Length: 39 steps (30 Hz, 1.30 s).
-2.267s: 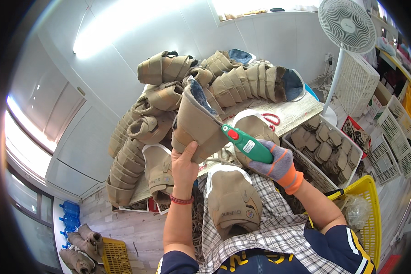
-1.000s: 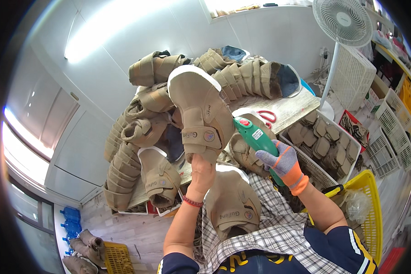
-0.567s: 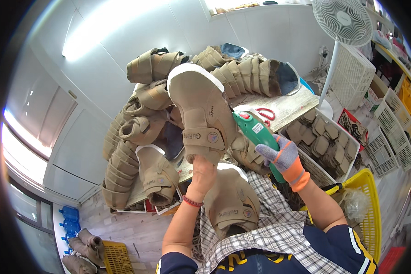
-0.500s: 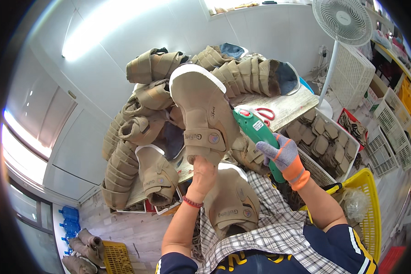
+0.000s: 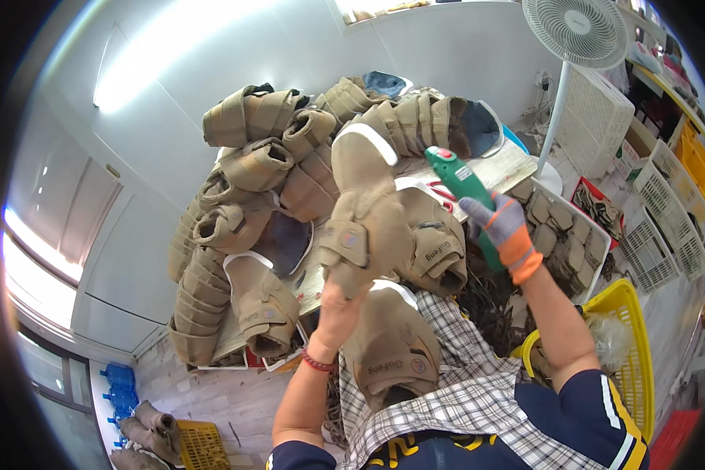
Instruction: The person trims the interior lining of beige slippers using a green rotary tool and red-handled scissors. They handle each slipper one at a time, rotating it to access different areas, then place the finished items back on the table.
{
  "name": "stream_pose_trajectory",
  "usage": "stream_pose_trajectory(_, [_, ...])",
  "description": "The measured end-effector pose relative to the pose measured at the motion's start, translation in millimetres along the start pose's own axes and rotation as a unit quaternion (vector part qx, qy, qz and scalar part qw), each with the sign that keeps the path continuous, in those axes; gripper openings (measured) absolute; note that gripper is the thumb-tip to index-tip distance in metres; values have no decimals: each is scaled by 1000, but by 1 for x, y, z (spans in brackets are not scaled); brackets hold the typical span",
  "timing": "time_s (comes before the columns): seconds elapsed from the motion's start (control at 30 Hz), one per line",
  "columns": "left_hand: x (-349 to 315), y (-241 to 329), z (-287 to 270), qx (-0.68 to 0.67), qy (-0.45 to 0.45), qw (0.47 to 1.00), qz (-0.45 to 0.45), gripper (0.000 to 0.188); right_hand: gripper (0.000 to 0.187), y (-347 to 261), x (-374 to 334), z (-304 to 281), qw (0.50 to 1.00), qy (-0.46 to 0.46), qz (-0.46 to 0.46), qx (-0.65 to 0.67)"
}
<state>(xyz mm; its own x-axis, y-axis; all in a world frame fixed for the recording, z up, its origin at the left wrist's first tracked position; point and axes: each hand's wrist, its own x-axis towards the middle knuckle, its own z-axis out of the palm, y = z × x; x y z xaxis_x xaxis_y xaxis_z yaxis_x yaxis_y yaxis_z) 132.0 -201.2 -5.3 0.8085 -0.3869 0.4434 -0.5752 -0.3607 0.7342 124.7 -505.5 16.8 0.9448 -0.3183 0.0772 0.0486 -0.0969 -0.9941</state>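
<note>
My left hand [image 5: 339,305], bare and with a red bead bracelet at the wrist, grips a tan fabric shoe upper [image 5: 366,207] by its heel end. The upper stands tilted, white-edged toe away from me, strap facing up. In my right hand [image 5: 500,227], wearing a grey and orange glove, is a green hand-held power tool [image 5: 464,182] with a red button. Its front end is to the right of the upper, apart from it. A second upper [image 5: 392,345] lies on my checked apron [image 5: 478,384]. Others sit beside, one to the right [image 5: 439,243] and one to the left [image 5: 260,309].
Nested stacks of uppers [image 5: 204,301] crowd the table [image 5: 517,167]. Red-handled scissors [image 5: 440,194] lie behind the tool. To the right are a crate of tan pieces [image 5: 603,254], a yellow basket [image 5: 642,352] and a standing fan [image 5: 560,117]. Another yellow basket [image 5: 201,445] is on the floor, left.
The held upper has turned and tipped, its toe now lower and farther right. My right hand has drawn the tool away from it, up and to the right. The view has shifted slightly.
</note>
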Motion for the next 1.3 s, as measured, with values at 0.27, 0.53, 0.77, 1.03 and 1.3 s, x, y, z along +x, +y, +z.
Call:
stream_pose_trajectory(0.27, [-6,-5,-52,-299,249,917,-91,23,67,78,94,-72,787,-39,32,-614])
stream_pose_trajectory(0.53, [-24,-30,-76,-556,341,734,-188,39,62,153,176,-52,747,-23,-96,-658])
stream_pose_trajectory(0.77, [-69,-38,-84,-588,421,665,-188,39,82,133,63,12,921,4,-236,-311])
stream_pose_trajectory(1.03, [-96,-41,-78,-611,421,647,-176,38,78,155,7,13,849,-117,-111,-503])
stream_pose_trajectory(1.3, [-109,-10,-118,-523,505,678,-108,41,30,-35,77,49,735,-103,-379,-553])
